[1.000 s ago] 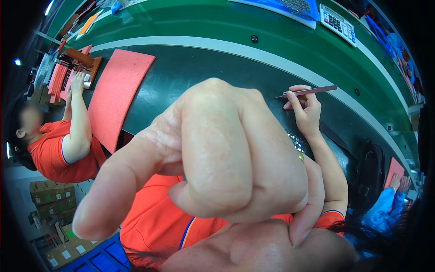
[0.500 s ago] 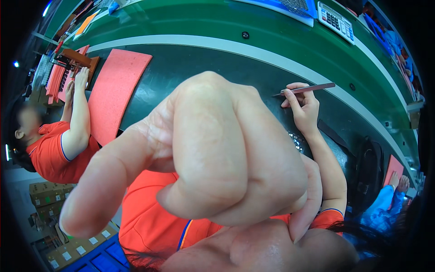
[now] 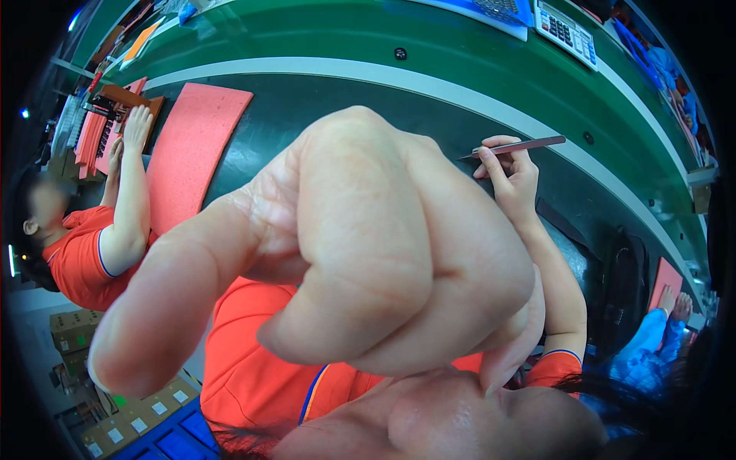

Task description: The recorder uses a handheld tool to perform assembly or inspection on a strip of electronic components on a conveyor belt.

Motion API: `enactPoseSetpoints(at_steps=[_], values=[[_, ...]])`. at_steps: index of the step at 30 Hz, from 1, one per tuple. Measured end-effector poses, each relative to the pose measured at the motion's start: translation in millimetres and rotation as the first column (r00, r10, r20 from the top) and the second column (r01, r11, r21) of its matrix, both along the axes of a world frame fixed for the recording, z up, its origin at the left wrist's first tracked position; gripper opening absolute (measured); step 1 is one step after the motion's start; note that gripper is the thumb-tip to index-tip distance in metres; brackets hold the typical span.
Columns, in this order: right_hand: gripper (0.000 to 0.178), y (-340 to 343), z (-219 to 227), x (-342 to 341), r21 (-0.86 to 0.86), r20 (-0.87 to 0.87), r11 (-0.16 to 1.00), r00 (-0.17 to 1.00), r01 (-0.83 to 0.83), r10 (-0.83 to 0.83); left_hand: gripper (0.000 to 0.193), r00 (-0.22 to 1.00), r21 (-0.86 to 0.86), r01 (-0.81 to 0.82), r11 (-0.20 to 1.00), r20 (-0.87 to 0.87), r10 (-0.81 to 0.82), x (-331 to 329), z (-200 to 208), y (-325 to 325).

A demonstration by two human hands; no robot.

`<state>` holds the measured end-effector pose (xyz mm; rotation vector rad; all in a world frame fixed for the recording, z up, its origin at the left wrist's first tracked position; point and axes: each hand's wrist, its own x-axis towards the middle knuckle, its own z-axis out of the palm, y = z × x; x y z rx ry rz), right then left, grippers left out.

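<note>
My left hand (image 3: 383, 245) fills the middle of the view, very close, hiding much of the bench behind it. Its fingers are curled inward and pressed together, while the thumb sticks out toward the lower left. Nothing shows between thumb and fingers. Over the dark green work surface (image 3: 261, 146), at the right, my right hand (image 3: 515, 180) is closed around a pair of metal tweezers (image 3: 537, 144). They lie nearly level in the grip, the thin tip pointing left and apart from any visible object.
A pink foam mat (image 3: 195, 146) lies at left, beside a co-worker in a red shirt (image 3: 96, 249) with both hands near a brown fixture (image 3: 130, 96). A calculator (image 3: 566, 34) stands at the far right. A black pouch (image 3: 625, 284) is right of my forearm; another person's blue sleeves (image 3: 648, 345) show beyond.
My left hand has shifted slightly, its knuckles higher and farther right. It now covers the small shiny pieces seen beside my right forearm. My right hand keeps the tweezers almost still.
</note>
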<state>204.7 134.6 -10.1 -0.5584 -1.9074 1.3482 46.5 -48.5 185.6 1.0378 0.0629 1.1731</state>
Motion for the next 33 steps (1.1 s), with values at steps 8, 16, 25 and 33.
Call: enactPoseSetpoints(at_steps=[8, 16, 25, 33], values=[[0.017, 0.9, -0.1, 1.0, 0.018, 0.054, 0.999, 0.998, -0.030, 0.029, 0.049, 0.989, 0.141, 0.000, 0.990, 0.143, -0.021, 12.3, -11.9, 6.7], [0.017, 1.3, -0.3, 1.8, 0.017, 0.055, 1.000, 0.998, -0.024, 0.023, 0.049, 0.990, 0.057, -0.009, 0.998, 0.140, 0.000, 10.2, -7.6, 4.7], [0.018, 2.3, -0.2, 2.3, 0.010, 0.070, 1.000, 0.997, -0.027, 0.026, 0.051, 0.995, 0.010, -0.006, 1.000, 0.103, 0.005, 12.9, -5.5, 4.7], [0.017, 0.2, -1.0, 2.0, 0.009, 0.054, 1.000, 0.998, -0.022, 0.022, 0.051, 0.995, 0.023, 0.040, 0.999, 0.090, -0.042, 2.0, -11.4, 4.6]])
